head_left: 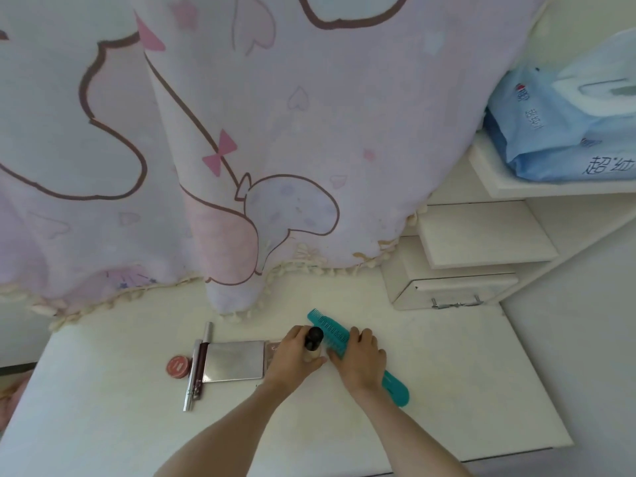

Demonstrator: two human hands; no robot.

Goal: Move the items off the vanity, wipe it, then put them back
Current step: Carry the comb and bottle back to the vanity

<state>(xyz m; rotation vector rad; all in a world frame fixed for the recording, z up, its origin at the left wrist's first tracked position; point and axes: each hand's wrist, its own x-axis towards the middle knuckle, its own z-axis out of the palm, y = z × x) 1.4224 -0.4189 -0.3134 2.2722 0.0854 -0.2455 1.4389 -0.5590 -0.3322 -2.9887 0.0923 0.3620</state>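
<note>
The left hand (294, 356) covers most of the black-capped bottle (314, 339) and a small case behind it. The right hand (361, 361) hides the teal comb's (330, 330) middle. The curtain (241, 149) conceals the table's (447, 390) back edge.

curtain (241, 132): pink cartoon print, tasselled hem brushing the tabletop
shelves (488, 235): white, stepped, at the right
drawer (454, 290): small, metal handle
tissue packs (564, 132): blue, on top shelf
light: soft daylight

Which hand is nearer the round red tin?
Left. The left hand, gripping the black-capped bottle, sits across the silver case from the red tin; the right hand lies farther off, on the teal comb.
</note>
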